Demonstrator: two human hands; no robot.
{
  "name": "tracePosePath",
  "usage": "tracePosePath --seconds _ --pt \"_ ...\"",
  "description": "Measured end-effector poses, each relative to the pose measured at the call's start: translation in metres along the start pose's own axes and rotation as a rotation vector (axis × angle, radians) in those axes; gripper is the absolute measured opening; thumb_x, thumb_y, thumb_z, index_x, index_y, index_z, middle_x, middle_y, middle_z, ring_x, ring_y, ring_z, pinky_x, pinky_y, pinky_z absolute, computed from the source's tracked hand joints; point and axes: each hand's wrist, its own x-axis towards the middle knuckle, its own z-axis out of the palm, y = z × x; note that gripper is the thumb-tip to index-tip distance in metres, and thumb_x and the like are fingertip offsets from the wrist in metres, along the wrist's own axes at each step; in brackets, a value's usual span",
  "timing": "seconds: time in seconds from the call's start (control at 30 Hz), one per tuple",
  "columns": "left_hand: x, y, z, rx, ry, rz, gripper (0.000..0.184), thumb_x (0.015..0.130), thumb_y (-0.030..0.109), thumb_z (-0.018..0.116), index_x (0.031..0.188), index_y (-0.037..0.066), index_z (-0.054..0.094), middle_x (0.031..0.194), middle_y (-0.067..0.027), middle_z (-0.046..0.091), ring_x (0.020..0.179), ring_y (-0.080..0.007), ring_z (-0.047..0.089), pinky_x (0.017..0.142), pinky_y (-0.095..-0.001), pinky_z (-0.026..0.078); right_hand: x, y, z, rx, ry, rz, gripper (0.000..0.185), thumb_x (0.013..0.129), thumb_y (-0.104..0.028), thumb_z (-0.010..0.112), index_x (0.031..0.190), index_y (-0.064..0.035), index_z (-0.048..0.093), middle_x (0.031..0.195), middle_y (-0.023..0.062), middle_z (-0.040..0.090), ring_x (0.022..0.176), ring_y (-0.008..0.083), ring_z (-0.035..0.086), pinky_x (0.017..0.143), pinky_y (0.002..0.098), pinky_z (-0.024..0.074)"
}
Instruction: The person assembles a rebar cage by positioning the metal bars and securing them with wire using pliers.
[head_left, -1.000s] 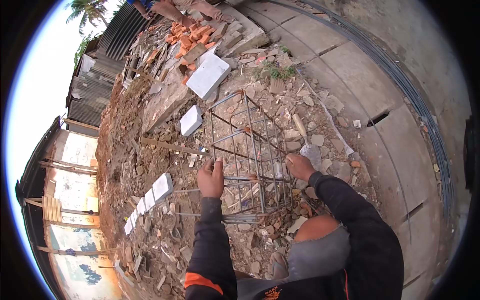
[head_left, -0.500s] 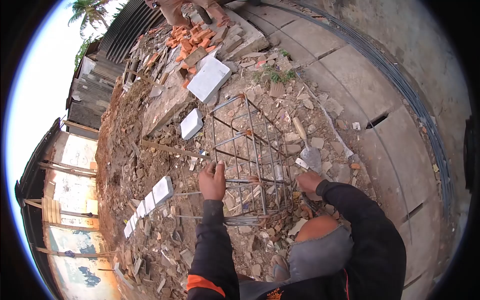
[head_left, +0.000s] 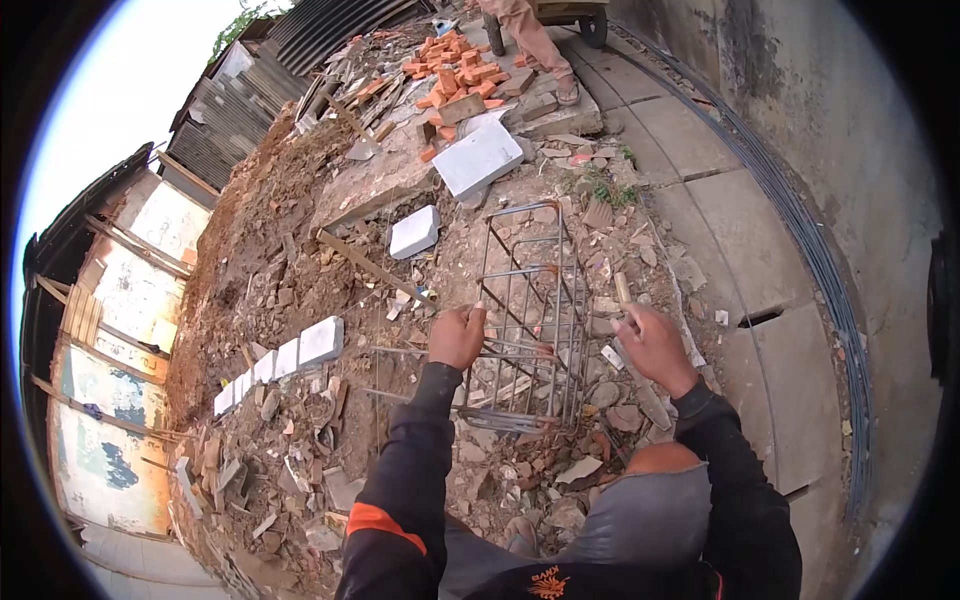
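Observation:
A rebar cage of tied steel bars lies in front of me on rubble. At its left edge, my left hand is closed around a bar, though the fingertips are partly hidden. On the other side of the cage, my right hand is closed on a trowel, whose wooden handle sticks up past the fingers. My hand covers the middle of the trowel, and a narrow grey shape shows below it. A small white piece lies beside that hand.
White blocks lie ahead, with more in a row to the left. Orange bricks are piled near a person's legs and a cart. Long steel bars run along concrete slabs beside the wall.
My right hand has moved from low beside the cage up to the trowel and closed on it. My left hand stays at the cage. The view has shifted, bringing the cart into sight.

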Motion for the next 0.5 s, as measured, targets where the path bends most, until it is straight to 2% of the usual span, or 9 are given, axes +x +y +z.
tracePosePath --seconds 0.07,0.13,0.2,0.23,0.27,0.33,0.37,0.43,0.5 --pt "0.000 -0.004 0.002 0.127 0.055 0.145 0.040 0.096 0.036 0.058 0.100 -0.001 0.074 0.094 -0.0298 0.070 0.092 -0.0506 0.066 0.083 -0.0534 0.053 0.045 -0.026 -0.001 -0.061 0.050 -0.240 0.039 0.097 -0.026 0.066 0.124 0.0022 0.065 0.099 0.0216 0.067 0.094 0.0392 0.066 0.085 0.0461 0.0526" --pt "0.020 -0.024 0.015 0.143 0.105 0.177 0.038 0.094 0.033 0.060 0.097 -0.002 0.073 0.088 -0.0286 0.070 0.086 -0.0487 0.067 0.080 -0.0515 0.054 0.087 -0.047 0.005 -0.240 0.068 -0.450 0.039 0.097 -0.026 0.066 0.123 0.0027 0.065 0.106 0.0208 0.066 0.101 0.0388 0.065 0.090 0.0460 0.0510" --pt "0.043 -0.029 0.023 -0.175 -0.064 -0.039 0.034 0.090 0.030 0.064 0.093 -0.003 0.073 0.085 -0.0232 0.072 0.074 -0.0371 0.071 0.078 -0.0463 0.055 0.117 -0.054 0.021 -0.276 0.069 -0.490 0.038 0.096 -0.026 0.066 0.122 0.0029 0.065 0.109 0.0204 0.066 0.104 0.0387 0.064 0.092 0.0462 0.0502" --pt "0.049 -0.025 0.024 -0.412 -0.110 -0.155 0.029 0.089 0.024 0.066 0.092 -0.004 0.073 0.074 -0.0158 0.069 0.060 -0.0255 0.067 0.066 -0.0428 0.055 0.121 -0.060 0.024 -0.299 0.068 -0.513 0.038 0.096 -0.026 0.066 0.121 0.0032 0.065 0.111 0.0199 0.066 0.107 0.0387 0.063 0.094 0.0463 0.0494" --pt "0.050 -0.023 0.024 -0.418 -0.104 -0.151 0.029 0.089 0.024 0.066 0.092 -0.004 0.073 0.074 -0.0158 0.069 0.060 -0.0255 0.067 0.066 -0.0428 0.055 0.117 -0.061 0.024 -0.305 0.069 -0.520 0.038 0.096 -0.026 0.066 0.121 0.0032 0.065 0.111 0.0199 0.066 0.107 0.0387 0.063 0.094 0.0463 0.0494" --pt "0.050 -0.006 0.014 -0.784 -0.168 -0.443 0.022 0.090 0.017 0.066 0.093 -0.004 0.071 0.066 -0.0101 0.061 0.052 -0.0209 0.059 0.053 -0.0392 0.050 0.102 -0.070 0.019 -0.132 0.128 -0.403 0.039 0.096 -0.027 0.066 0.121 0.0027 0.065 0.112 0.0198 0.066 0.107 0.0389 0.063 0.094 0.0461 0.0496" --pt "0.046 0.005 0.009 -0.738 -0.160 -0.455 0.018 0.095 0.011 0.061 0.101 -0.003 0.070 0.063 -0.0050 0.053 0.047 -0.0187 0.051 0.045 -0.0356 0.044 0.091 -0.070 0.007 -0.112 0.053 -0.311 0.041 0.096 -0.029 0.067 0.123 0.0027 0.065 0.114 0.0198 0.066 0.109 0.0383 0.063 0.096 0.0453 0.0493" --pt "0.045 0.008 0.009 -0.767 -0.191 -0.438 0.018 0.095 0.012 0.062 0.101 -0.003 0.070 0.064 -0.0052 0.053 0.046 -0.0177 0.049 0.043 -0.0343 0.041 0.068 -0.044 -0.008 -0.097 0.186 -0.272 0.039 0.095 -0.030 0.067 0.119 0.0011 0.067 0.116 0.0215 0.067 0.110 0.0405 0.064 0.094 0.0477 0.0506" --pt "0.045 0.014 0.008 -0.789 -0.229 -0.426 0.019 0.095 0.014 0.063 0.102 -0.003 0.070 0.064 -0.0053 0.054 0.046 -0.0166 0.048 0.042 -0.0330 0.038 0.040 -0.012 -0.028 -0.040 0.184 -0.063 0.037 0.095 -0.028 0.067 0.119 0.0002 0.067 0.116 0.0216 0.069 0.109 0.0388 0.066 0.093 0.0456 0.0515"
